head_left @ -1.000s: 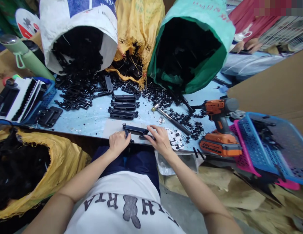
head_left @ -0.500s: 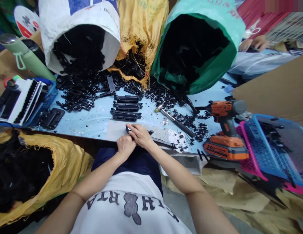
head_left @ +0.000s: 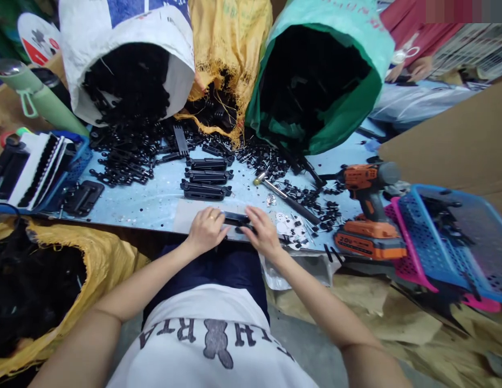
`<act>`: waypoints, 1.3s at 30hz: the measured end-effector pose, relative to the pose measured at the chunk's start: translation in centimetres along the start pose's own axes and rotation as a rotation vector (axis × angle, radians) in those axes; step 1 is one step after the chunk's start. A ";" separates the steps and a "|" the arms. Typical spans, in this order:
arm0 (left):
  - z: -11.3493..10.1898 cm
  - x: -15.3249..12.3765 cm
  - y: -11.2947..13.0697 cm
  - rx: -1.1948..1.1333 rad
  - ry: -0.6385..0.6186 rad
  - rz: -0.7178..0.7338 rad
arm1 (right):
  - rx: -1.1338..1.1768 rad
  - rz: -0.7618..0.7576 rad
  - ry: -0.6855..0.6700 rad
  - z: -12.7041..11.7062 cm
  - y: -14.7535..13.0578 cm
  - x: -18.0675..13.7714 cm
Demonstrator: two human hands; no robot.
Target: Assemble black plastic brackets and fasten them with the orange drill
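Note:
A long black plastic part (head_left: 235, 218) lies across the front of the table, over a pale sheet (head_left: 185, 215). My left hand (head_left: 207, 229) grips its left end, with the thumb below and the fingers above. On the right end, the thumb and fingers of my right hand (head_left: 263, 233) are closed around the part. Both ends are partly hidden by my fingers. Just beyond my hands, three similar black assemblies (head_left: 206, 190) sit in a stacked row. A hammer (head_left: 289, 199) with a yellow tip rests to the right of them.
Black parts spill from a white sack (head_left: 181, 56) and a green sack (head_left: 356, 110). An orange cordless drill (head_left: 370, 237) stands at right beside a blue basket (head_left: 426, 237). White discs (head_left: 289, 229) and small pins lie near my right hand. Another person's hands (head_left: 418, 69) show at far right.
My hands, close together before, have moved apart to the two ends of the black part, which now shows between them. The whole view has shifted slightly.

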State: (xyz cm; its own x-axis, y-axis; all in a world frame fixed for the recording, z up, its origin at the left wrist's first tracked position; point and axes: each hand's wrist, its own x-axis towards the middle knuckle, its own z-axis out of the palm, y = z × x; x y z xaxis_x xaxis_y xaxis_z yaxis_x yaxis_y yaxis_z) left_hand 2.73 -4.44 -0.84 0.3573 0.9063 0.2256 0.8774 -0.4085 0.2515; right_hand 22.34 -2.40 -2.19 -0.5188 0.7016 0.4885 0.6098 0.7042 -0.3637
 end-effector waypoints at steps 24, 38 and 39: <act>2.4 2.9 2.5 -0.073 -0.177 0.063 | -0.107 -0.069 -0.081 -1.3 5.1 -2.9; 1.8 3.9 -0.6 -0.051 -0.177 0.102 | -0.142 -0.269 -0.231 -0.4 6.2 0.1; 1.8 3.8 -0.6 -0.052 -0.177 0.116 | -0.109 -0.258 -0.231 -0.4 6.3 0.1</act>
State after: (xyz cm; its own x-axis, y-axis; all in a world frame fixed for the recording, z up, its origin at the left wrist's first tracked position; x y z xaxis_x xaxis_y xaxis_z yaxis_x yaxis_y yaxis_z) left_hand 4.12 -0.53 -1.87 0.5098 0.8557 0.0887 0.8109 -0.5124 0.2826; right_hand 26.39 2.04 -4.12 -0.7783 0.5170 0.3564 0.4946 0.8544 -0.1591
